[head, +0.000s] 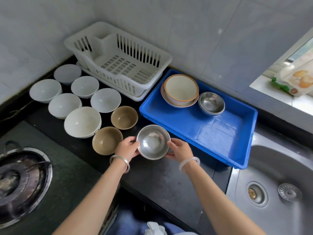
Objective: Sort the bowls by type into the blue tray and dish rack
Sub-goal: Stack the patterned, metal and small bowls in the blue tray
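Observation:
A steel bowl (153,141) is held above the dark counter, my left hand (127,148) on its left rim and my right hand (179,148) on its right rim. The blue tray (218,133) lies just to the right; stacked steel bowls (211,103) and orange-rimmed ceramic bowls (180,89) sit at its far end. The white dish rack (122,60) stands behind, holding no bowls. Several white bowls (82,121) and two brown bowls (124,117) (107,140) rest on the counter to the left.
A gas burner (20,180) is at the lower left. A steel sink (279,184) with a loose strainer (289,192) is at the lower right. A windowsill with a food packet (298,80) is at the upper right. Tiled walls close the corner.

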A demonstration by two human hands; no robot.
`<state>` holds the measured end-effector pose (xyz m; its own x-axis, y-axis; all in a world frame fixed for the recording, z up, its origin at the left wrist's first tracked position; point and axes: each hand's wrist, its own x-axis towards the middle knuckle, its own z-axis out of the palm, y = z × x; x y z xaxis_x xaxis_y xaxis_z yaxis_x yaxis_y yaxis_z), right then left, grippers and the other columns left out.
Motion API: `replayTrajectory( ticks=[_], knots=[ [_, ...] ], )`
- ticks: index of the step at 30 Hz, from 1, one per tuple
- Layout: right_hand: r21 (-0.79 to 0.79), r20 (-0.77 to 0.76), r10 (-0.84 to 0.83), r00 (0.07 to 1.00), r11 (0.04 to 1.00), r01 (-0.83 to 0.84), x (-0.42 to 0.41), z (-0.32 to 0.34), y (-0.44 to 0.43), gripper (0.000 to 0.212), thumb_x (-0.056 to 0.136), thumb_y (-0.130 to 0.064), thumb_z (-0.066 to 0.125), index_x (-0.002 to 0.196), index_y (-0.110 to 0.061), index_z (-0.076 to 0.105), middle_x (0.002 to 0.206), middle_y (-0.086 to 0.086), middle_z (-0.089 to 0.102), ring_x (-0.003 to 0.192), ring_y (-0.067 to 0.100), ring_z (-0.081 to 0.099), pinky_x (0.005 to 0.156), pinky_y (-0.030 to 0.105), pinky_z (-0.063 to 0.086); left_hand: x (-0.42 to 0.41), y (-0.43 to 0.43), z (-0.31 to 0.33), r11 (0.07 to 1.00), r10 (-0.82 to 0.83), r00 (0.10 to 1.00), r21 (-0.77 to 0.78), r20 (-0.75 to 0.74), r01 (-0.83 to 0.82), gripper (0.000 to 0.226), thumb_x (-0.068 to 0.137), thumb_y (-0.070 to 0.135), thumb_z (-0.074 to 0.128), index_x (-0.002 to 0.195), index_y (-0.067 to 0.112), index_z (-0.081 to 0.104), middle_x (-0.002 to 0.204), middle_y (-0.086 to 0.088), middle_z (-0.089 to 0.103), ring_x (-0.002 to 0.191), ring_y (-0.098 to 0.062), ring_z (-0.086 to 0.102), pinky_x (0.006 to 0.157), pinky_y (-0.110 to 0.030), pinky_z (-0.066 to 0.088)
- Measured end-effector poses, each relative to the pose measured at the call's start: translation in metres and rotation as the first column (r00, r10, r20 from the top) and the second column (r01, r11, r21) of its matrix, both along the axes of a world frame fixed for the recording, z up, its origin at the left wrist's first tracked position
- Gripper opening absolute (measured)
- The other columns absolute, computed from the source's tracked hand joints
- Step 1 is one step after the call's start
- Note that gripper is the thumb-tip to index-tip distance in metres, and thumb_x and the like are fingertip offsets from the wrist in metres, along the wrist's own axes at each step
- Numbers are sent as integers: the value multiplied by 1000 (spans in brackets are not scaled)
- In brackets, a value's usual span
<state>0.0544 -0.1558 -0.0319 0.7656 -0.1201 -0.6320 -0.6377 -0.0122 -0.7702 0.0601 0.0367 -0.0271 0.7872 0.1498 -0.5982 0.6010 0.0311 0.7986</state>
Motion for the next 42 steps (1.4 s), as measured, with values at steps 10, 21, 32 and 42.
replayTrajectory(
  ticks=[10, 21, 32, 42],
  knots=[
    [-41, 113, -236, 965, 969, 242, 59, 31, -105, 24, 93, -16, 52, 115, -10, 60, 94, 9, 63, 55, 15, 67, 56, 22, 57, 92, -117, 36, 976, -206, 971, -41, 119, 213, 25, 84, 1, 56, 108, 6, 61, 85, -2, 63, 79, -17, 63, 71, -28, 56],
    [-200, 162, -394, 905, 885, 421, 132, 29, -195, 24, 89, -4, 47, 103, -4, 67, 81, 12, 64, 71, 26, 67, 73, 33, 56, 171, -237, 29, 910, -386, 896, 252, 220, 330, 35, 83, 1, 52, 117, 9, 58, 116, -9, 67, 102, -27, 63, 92, -40, 51],
    [-541, 129, -206, 970, 805, 243, 159, 17, -216, 26, 85, -9, 44, 89, 1, 67, 84, 21, 69, 82, 39, 61, 74, 36, 50, 183, -273, 6, 749, -526, 836, 550, 157, 369, 31, 87, 4, 44, 115, 9, 55, 115, -15, 63, 105, -36, 57, 88, -42, 50],
    [-599, 190, -120, 974, 772, 213, 153, -1, -212, 26, 89, -11, 45, 106, -6, 64, 106, 18, 66, 98, 35, 59, 77, 35, 45, 175, -277, -3, 701, -555, 811, 628, 183, 338, 35, 88, 4, 44, 122, 11, 51, 117, -16, 61, 108, -33, 56, 88, -40, 49]
  ],
)
